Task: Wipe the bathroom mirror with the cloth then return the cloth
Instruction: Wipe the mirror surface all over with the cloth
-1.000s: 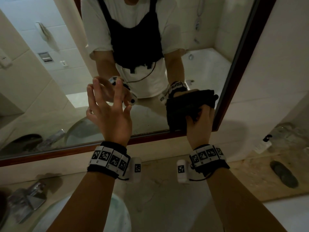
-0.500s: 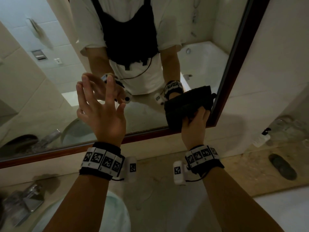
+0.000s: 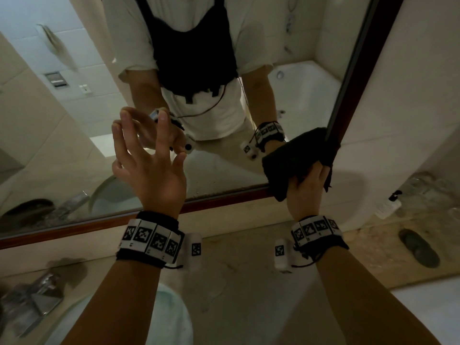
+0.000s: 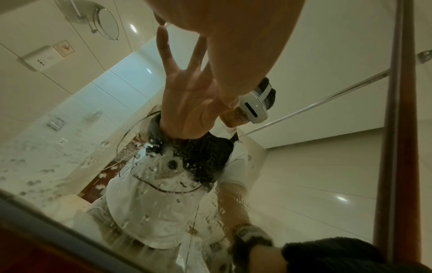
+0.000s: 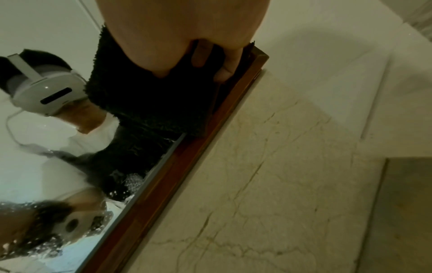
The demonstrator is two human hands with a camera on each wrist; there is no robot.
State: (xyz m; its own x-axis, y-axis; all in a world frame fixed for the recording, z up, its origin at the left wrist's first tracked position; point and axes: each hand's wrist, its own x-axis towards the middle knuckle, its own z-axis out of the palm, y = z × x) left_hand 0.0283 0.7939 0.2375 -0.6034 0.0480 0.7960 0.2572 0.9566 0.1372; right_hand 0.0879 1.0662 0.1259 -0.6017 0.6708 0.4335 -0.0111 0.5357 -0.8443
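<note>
Head view: right hand (image 3: 305,192) fingers (image 3: 315,171) grip cloth (image 3: 293,158) against mirror (image 3: 224,170) corner.

A bathroom: framed wall mirror (image 3: 224,170), reflected bathtub (image 3: 303,90), basin (image 3: 169,317), tap (image 3: 32,300), tiled walls.

My cloth (image 3: 296,158) looked black, maybe very dark green; the mirror frame (image 3: 219,200) was reddish-brown, my wristbands (image 3: 151,239) black-and-white checked, the counter (image 3: 239,282) veined beige.

I can't read any words or numbers here. My wristbands (image 3: 151,239) carry only black-and-white square marker patterns, and the small wall sign (image 4: 63,48) shows an orange pictogram, no legible lettering.
</note>
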